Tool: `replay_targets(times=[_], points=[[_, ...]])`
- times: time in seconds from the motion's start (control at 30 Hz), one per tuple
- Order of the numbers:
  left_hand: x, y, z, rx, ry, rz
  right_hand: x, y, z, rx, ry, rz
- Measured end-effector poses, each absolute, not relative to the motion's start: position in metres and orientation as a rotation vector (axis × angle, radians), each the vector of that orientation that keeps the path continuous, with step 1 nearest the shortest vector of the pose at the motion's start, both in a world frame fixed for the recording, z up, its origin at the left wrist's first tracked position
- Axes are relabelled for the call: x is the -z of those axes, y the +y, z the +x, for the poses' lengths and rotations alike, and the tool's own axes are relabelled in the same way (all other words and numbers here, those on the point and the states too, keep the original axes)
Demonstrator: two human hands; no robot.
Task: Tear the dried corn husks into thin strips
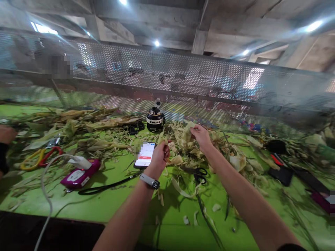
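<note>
My right hand (202,137) pinches a pale, thin corn husk (187,132) above the heap of dry husk scraps (180,150). To its left, my left hand (159,157) is closed, and a small yellow-green bit of husk (163,136) sticks up from its fingertips. A grey watch strap (148,180) is around my left wrist. A lit smartphone (144,155) lies just left of that hand. Below the heap, black-handled scissors (200,174) lie on the green table (117,202), their blades partly under scraps.
A black jug (155,119) stands by the perforated metal screen (183,80). At left lie long husks (104,122), yellow and red scissor handles (43,158), and a purple power strip (81,176) with a white cable. Another person's hand (6,134) shows far left. A dark phone (282,174) lies right.
</note>
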State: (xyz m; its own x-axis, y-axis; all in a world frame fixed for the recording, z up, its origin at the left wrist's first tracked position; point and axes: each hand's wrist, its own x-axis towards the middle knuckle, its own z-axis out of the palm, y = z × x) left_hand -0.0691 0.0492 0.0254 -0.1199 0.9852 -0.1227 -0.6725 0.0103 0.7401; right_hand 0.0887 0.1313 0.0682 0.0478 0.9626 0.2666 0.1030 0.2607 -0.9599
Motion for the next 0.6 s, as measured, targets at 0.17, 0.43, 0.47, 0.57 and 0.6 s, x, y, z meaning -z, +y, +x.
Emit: replay_targets(times=[0.17,0.43,0.47,0.57,0.6], points=[[-0.024,0.043,-0.056,-1.476,0.877,0.785,-0.058,0.110,0.078,-1.029,-1.307,-1.060],[-0.014,0.044,-0.054,-1.523,1.005,0.933,-0.049,0.069,0.072,-1.110,-1.437,-0.934],[-0.012,0.045,-0.055,-1.526,1.022,0.931,-0.047,0.065,0.074,-1.099,-1.453,-0.929],[-0.007,0.046,-0.058,-1.498,1.045,0.972,-0.039,0.059,0.082,-1.013,-1.479,-0.933],[-0.006,0.046,-0.057,-1.472,1.050,0.996,-0.036,0.059,0.084,-0.994,-1.500,-0.933]])
